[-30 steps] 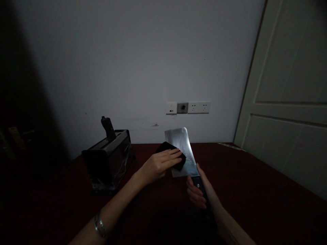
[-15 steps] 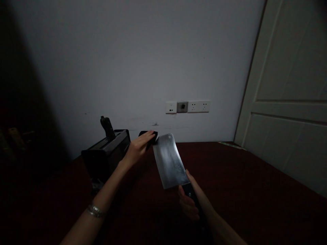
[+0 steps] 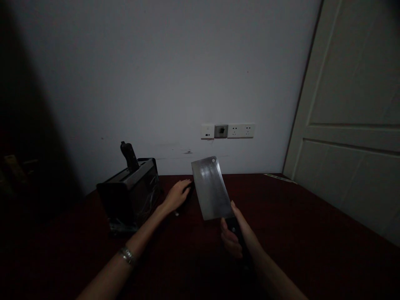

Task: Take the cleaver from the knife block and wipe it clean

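My right hand (image 3: 236,235) is closed round the black handle of a cleaver (image 3: 209,187). Its wide steel blade tilts up and away from me, with a small hole near the far corner. Left of the blade, my left hand (image 3: 178,195) is closed over a small black object (image 3: 188,192) low at the tabletop. Dim light and my fingers hide most of that object, so its exact kind is unclear. Blade and black object appear apart, though they nearly overlap in view.
A black knife block (image 3: 128,193) with one dark handle (image 3: 129,156) sticking up stands on the left of the dark red table (image 3: 296,233). Behind are a wall with switches and sockets (image 3: 227,131), and a pale panelled door (image 3: 350,125) at right.
My left hand has moved down and a little right with the black object, away from the cleaver's far end towards the tabletop. The cleaver has shifted slightly up and right, still in my right hand.
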A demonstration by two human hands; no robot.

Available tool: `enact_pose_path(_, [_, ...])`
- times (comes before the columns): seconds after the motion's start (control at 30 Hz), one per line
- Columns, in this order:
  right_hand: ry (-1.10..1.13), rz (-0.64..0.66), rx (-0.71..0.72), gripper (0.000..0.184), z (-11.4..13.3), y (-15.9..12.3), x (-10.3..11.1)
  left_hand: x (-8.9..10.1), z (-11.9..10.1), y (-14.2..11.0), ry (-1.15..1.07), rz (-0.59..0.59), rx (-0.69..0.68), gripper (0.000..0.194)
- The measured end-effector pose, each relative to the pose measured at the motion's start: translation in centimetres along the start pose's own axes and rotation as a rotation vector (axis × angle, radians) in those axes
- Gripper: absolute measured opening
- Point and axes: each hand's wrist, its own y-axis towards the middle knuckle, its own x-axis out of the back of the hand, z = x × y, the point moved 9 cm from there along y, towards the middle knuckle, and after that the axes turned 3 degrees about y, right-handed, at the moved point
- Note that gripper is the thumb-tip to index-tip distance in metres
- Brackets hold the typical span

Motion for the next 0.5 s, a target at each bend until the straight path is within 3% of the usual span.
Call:
enact_pose_path(0.1, [0.025, -0.033, 0.022, 0.059, 0.8, 0.1, 0.7, -5.0, -1.3, -2.0, -0.104, 0.324, -0.019, 0.029])
enact_pose_path(0.17, [0.038, -0.055, 0.018, 0.059, 1.2, 0.2, 1.1, -6.8, -2.9, -3.2, -0.136, 0.469, -0.083, 0.027])
enact_pose_path(0.33, [0.046, -0.072, 0.073, 0.058, 2.2, 0.1, 1.7, -6.9, -5.5, -4.2, -0.24, 0.573, -0.163, 0.042])
enact_pose_path(0.4, [0.031, -0.078, 0.095, 0.056, 2.4, 0.1, 1.8, -6.7, -5.1, -4.1, -0.312, 0.578, -0.1, 0.047])
enact_pose_path(0.5, [-0.005, -0.094, 0.108, 0.055, 2.5, 0.1, 2.1, -7.0, -3.6, -3.9, -0.414, 0.599, 0.031, 0.04])
